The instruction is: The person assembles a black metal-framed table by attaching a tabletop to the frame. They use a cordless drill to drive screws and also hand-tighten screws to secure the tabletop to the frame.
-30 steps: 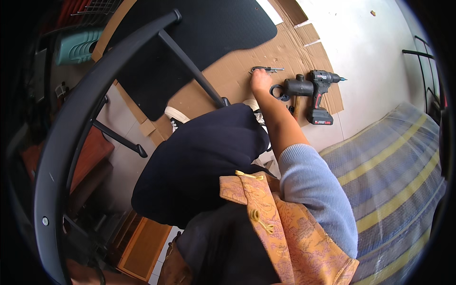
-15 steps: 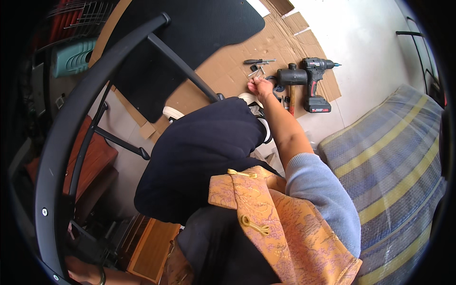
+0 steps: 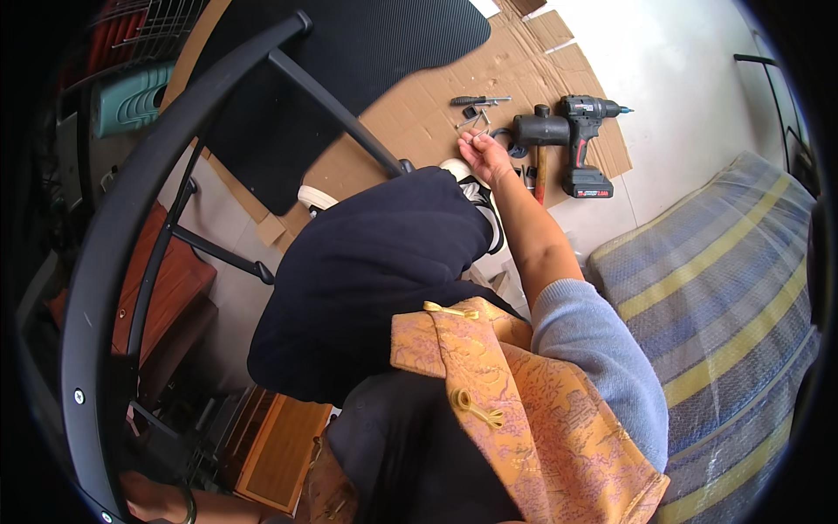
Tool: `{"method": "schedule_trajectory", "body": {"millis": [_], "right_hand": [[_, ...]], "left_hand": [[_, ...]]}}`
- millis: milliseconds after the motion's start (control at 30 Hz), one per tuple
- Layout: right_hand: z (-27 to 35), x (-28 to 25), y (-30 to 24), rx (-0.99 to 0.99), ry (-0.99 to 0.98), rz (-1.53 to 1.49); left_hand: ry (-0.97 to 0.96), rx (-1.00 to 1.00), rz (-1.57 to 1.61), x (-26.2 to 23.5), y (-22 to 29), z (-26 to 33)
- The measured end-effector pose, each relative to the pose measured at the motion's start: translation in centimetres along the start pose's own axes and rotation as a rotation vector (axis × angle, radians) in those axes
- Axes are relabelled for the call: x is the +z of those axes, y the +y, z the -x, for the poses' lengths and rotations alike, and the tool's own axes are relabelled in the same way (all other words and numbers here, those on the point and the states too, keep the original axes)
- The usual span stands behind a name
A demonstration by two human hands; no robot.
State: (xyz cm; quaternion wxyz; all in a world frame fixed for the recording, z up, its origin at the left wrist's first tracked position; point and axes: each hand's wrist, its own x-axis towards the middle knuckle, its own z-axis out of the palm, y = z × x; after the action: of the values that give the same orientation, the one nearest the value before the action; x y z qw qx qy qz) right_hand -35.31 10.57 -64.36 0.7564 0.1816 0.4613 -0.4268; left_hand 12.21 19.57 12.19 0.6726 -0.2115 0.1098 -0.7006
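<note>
My right hand (image 3: 486, 157) is over the cardboard with its fingers curled together, and a thin silver bolt (image 3: 477, 137) shows at the fingertips. Just beyond lie more bolts (image 3: 484, 117), a small black cap (image 3: 470, 112) and a screwdriver (image 3: 476, 101). To the right of the hand are a black ring-shaped part (image 3: 517, 151) and a rubber mallet (image 3: 540, 131) with a wooden handle. At the lower left, my left hand (image 3: 150, 496) is against a large curved black metal frame (image 3: 87, 288); the frame hides its fingers.
A cordless drill (image 3: 583, 144) lies right of the mallet. A black ribbed board (image 3: 349, 52) covers part of the cardboard (image 3: 410, 118). On the right is a plastic-wrapped striped cushion (image 3: 707, 288); on the left, a green stool (image 3: 131, 100) and a red-brown wooden piece (image 3: 175, 271).
My right hand has turned so that more of the palm shows, its fingers still by the bolts. The view has shifted slightly. My left hand and the frame stay about the same.
</note>
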Motion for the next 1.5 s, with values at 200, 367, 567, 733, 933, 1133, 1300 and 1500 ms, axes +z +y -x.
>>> {"method": "schedule_trajectory", "body": {"millis": [200, 367, 567, 733, 933, 1133, 1300, 1500], "right_hand": [[0.2, -0.2, -0.1, 0.000, 0.011, -0.021], [0.5, 0.9, 0.5, -0.120, 0.224, 0.651], [1.3, 4.1, -2.4, -0.839, 0.432, 1.840], [0.0, 4.9, -5.8, -0.776, 0.174, 2.290], [-0.3, 5.4, -8.2, -0.786, -0.077, 2.134], [-1.8, 3.7, -11.7, -0.415, -0.275, 1.144], [5.5, 3.7, -14.6, -0.110, -0.387, 0.609], [9.8, 2.2, -12.6, -0.115, -0.439, 0.282]], "left_hand": [[-0.010, 0.007, -0.055, 0.5, 0.5, 0.5], [-0.005, -0.009, -0.122, 0.9, 1.3, 0.4], [0.074, -0.030, -0.181, 4.8, 3.4, 2.7], [0.042, -0.007, -0.150, 3.5, 2.3, 1.9], [-0.009, 0.034, -0.111, 2.2, 0.9, 1.7], [-0.134, 0.093, -0.026, -0.8, 0.1, -0.1], [-0.134, 0.089, -0.233, -2.5, -0.1, 0.3], [0.083, -0.084, 0.678, -1.5, 1.6, 0.4]]}}
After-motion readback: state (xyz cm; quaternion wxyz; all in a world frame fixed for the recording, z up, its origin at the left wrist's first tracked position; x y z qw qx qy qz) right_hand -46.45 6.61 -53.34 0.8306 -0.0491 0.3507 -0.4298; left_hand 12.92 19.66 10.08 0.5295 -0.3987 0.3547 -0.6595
